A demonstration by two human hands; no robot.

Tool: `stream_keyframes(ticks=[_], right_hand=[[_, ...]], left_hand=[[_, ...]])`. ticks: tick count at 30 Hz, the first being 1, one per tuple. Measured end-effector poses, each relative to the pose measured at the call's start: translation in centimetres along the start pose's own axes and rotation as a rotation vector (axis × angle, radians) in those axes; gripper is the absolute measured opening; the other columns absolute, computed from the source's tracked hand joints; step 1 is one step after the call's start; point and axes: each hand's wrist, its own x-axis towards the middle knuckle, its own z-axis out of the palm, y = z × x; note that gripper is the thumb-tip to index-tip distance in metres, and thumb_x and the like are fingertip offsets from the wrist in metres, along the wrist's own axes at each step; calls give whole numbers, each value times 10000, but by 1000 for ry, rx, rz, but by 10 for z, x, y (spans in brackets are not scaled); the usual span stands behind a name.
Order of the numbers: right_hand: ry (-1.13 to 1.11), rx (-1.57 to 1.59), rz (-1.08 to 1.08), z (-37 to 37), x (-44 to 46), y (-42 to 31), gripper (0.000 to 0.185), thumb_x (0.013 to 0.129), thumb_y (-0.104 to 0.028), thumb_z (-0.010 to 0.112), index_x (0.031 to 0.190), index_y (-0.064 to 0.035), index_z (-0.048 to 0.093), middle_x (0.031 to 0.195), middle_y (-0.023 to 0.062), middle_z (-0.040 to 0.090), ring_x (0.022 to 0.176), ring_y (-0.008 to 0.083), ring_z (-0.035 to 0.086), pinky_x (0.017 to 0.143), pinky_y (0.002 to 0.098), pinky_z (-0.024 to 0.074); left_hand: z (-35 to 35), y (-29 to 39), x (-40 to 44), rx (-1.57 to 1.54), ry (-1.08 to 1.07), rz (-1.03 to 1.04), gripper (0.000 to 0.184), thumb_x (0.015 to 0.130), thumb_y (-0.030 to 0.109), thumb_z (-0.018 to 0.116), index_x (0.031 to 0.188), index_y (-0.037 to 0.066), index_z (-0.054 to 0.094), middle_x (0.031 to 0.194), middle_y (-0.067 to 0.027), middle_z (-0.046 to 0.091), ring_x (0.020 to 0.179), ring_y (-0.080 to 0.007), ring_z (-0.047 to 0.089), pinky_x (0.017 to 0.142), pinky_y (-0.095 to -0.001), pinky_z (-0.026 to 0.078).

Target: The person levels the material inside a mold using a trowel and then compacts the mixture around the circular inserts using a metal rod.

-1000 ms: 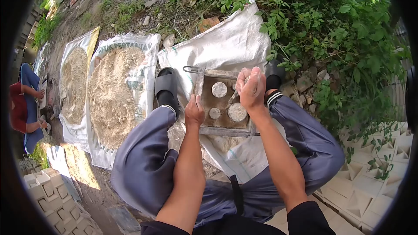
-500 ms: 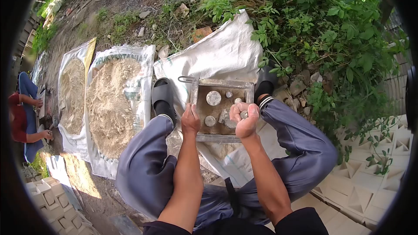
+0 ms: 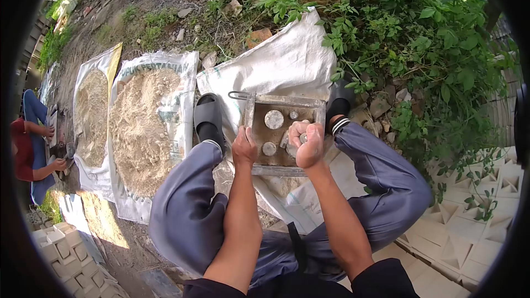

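Observation:
A square frame lies on a white sack between my feet, with tan powder and several pale round discs inside. One larger disc sits near its upper left, a smaller disc below it. My left hand is closed on the frame's left edge, fingers together. Over the frame's lower right part is my right hand, curled round a tool that its fingers mostly hide. The tool's flat end shows beside the hand, near a disc partly covered by it.
Two sacks bearing heaps of tan powder lie to the left. At the far left a co-worker sits with both hands low. Green plants grow at the upper right. Pale molded blocks are at the lower right, more at the lower left.
My right hand has moved down and left from the frame's upper right, uncovering that corner. My left hand stays at the left edge. The view has shifted slightly.

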Motion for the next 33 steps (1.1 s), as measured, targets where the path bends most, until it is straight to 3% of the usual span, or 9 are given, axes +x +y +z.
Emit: stream_keyframes(ticks=[4,10,14,18,24,28,29,31,33], right_hand=[[117,-20,-56,0,2,-24,611,925,-475,287,499,-37,299,461,32,327,445,149,348,449,291,255],[106,-68,-3,3,-7,-8,591,913,-460,314,499,-39,291,466,35,330,435,147,323,439,294,235],[255,200,-44,-1,-16,-31,616,899,-501,315,489,-42,278,454,36,311,435,139,317,441,289,223],[57,-116,-47,4,-3,-9,603,892,-473,298,485,-28,296,443,39,310,422,149,318,432,311,228],[181,145,-68,2,-7,-7,581,901,-450,335,477,-55,286,449,25,290,425,144,328,428,292,242],[169,193,56,-10,7,-18,586,920,-443,300,493,-42,292,447,35,310,420,130,312,418,298,224],[195,232,1,-12,4,-27,587,918,-446,303,493,-41,292,446,34,309,419,131,312,418,298,224],[241,294,-46,-12,-5,-21,610,913,-476,321,489,-38,303,443,28,305,421,129,309,419,294,220],[150,140,-66,-9,2,-1,617,912,-483,328,486,-37,309,445,22,307,421,127,305,418,289,215]], left_hand=[[3,0,4,34,83,71,360,990,327,339,997,19,525,905,-297,608,874,-491,558,771,-532,432],[4,-3,-1,6,26,31,371,988,333,336,991,12,523,912,-305,606,882,-495,557,774,-540,428],[2,-5,2,21,-24,20,352,991,325,335,967,21,510,900,-303,604,875,-500,551,763,-552,419],[9,-3,-1,48,-12,15,352,992,328,332,972,22,505,900,-308,599,875,-502,547,761,-557,414],[2,-5,0,41,-27,8,355,992,328,333,995,21,510,921,-307,599,887,-495,548,775,-543,419],[6,-5,3,46,33,36,361,989,328,331,993,14,510,930,-304,599,900,-493,548,785,-544,418],[0,0,3,60,-69,-40,366,988,329,332,992,9,511,930,-302,600,899,-491,549,785,-546,417],[2,-8,2,60,-48,-26,367,988,329,333,992,8,510,930,-303,599,896,-491,550,782,-548,417],[3,-3,-1,36,18,58,358,987,325,340,995,11,513,918,-304,600,881,-489,553,770,-553,416]])
